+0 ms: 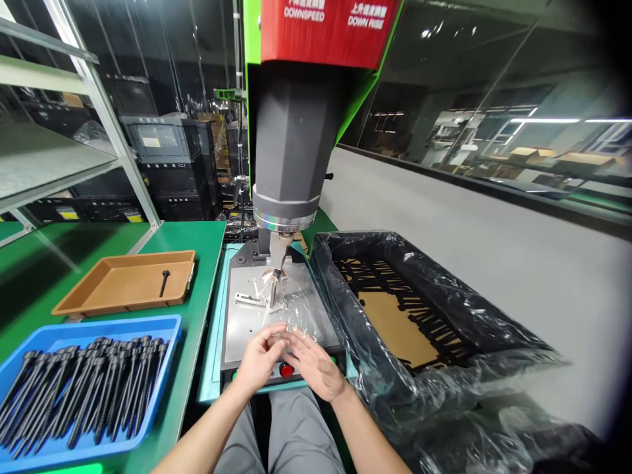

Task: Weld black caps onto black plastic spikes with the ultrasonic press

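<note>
My left hand (pixel 259 359) is in front of the machine's metal base plate (pixel 241 336), its fingers curled in and the thumb close to the index finger. What it pinches, if anything, is hidden. Beside it and touching or nearly touching its fingertips, my right hand (pixel 316 365) has its fingers stretched out. Both hover over the plate's front edge, near a red button (pixel 286 370). Above the plate, the press head (pixel 291 145) ends in a metal horn (pixel 280 250) over a small upright fixture (pixel 273 293). A slotted metal bracket (pixel 249 299) lies left of the fixture.
On the left stands a blue tray (pixel 170 329) full of black long-stemmed plastic parts (pixel 93 382). Behind it, a brown tray (pixel 108 289) holds one such part (pixel 164 283). To the right, a plastic-lined black bin (pixel 444 289) contains cardboard (pixel 395 326) and black parts.
</note>
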